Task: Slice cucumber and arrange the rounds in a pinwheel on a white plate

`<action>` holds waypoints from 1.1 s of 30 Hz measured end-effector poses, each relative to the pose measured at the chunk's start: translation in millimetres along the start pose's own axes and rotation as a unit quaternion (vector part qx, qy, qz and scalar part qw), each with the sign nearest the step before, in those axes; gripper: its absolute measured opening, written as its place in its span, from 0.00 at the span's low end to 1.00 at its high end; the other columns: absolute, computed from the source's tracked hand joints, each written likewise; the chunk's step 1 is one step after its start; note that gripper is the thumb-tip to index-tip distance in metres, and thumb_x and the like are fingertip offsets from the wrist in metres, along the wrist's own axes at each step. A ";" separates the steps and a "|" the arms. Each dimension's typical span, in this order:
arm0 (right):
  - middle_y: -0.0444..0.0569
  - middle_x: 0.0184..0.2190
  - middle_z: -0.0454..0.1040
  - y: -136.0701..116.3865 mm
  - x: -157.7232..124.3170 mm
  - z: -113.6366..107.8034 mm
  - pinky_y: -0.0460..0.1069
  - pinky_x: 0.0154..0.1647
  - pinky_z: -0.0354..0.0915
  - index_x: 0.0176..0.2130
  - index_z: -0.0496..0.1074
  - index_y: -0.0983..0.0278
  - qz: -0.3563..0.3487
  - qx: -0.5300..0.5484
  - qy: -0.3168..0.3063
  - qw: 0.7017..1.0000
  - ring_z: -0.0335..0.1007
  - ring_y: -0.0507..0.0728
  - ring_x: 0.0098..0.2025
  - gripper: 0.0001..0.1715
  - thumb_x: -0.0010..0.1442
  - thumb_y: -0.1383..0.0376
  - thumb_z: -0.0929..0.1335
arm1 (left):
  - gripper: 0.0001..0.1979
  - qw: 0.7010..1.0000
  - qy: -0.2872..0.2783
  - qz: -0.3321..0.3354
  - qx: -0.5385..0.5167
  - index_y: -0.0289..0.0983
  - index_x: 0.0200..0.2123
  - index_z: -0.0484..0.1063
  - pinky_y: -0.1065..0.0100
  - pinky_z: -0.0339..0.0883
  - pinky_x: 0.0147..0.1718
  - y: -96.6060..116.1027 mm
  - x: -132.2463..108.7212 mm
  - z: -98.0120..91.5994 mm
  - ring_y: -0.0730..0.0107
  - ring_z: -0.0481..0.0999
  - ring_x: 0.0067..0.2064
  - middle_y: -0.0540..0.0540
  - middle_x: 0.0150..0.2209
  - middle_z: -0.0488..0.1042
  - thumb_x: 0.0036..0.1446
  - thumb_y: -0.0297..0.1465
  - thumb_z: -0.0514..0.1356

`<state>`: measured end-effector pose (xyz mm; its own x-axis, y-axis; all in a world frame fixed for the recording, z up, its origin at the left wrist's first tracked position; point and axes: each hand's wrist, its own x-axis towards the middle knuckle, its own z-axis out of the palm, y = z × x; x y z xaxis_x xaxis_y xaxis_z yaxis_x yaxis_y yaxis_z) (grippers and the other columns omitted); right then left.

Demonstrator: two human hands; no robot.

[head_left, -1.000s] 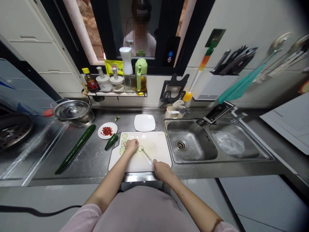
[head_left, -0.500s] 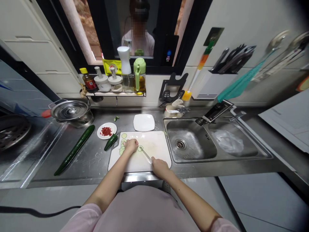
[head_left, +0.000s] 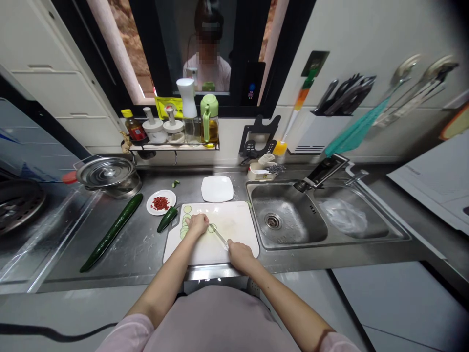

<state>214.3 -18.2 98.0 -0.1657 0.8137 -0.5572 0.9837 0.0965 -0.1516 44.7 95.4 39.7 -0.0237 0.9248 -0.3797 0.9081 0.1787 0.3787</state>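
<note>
My right hand (head_left: 240, 255) is closed around the handle of a small knife (head_left: 220, 239), whose tip lies on a thin round cucumber slice (head_left: 212, 228) on the white cutting board (head_left: 234, 220). At that slice's left edge, the curled fingers of my left hand (head_left: 198, 224) pinch it, as far as I can see; their tips are partly hidden. Several pale green cucumber slices (head_left: 184, 229) form a column along the board's left side, some covered by my left hand. Just off the board's left edge lies a cut piece of cucumber (head_left: 167, 219).
A long whole cucumber (head_left: 112, 233) and a white plate of red pieces (head_left: 160, 212) lie to the left. Behind the board is a white square plate (head_left: 217, 188). The double sink (head_left: 289, 239) is on the right, a lidded steel pot (head_left: 109, 178) at back left.
The view has shifted slightly, so the whole counter sits a little lower in it. Both hands, the knife and the slice keep nearly the same places on the board.
</note>
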 end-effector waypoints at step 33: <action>0.62 0.43 0.77 7.1 -11.6 8.7 0.54 0.43 0.65 0.54 0.65 0.67 0.020 0.020 0.015 0.999 0.73 0.63 0.48 0.23 0.60 0.74 0.58 | 0.07 1.000 0.003 -0.006 0.004 0.44 0.33 0.76 0.55 0.53 0.50 3.6 -4.3 -0.2 0.55 0.72 0.49 0.45 0.39 0.79 0.50 0.31 0.59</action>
<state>222.6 -32.0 96.4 -0.1235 0.8331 -0.5391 0.9858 0.0405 -0.1632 48.0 92.1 42.8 -0.0364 0.9245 -0.3795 0.9109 0.1869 0.3679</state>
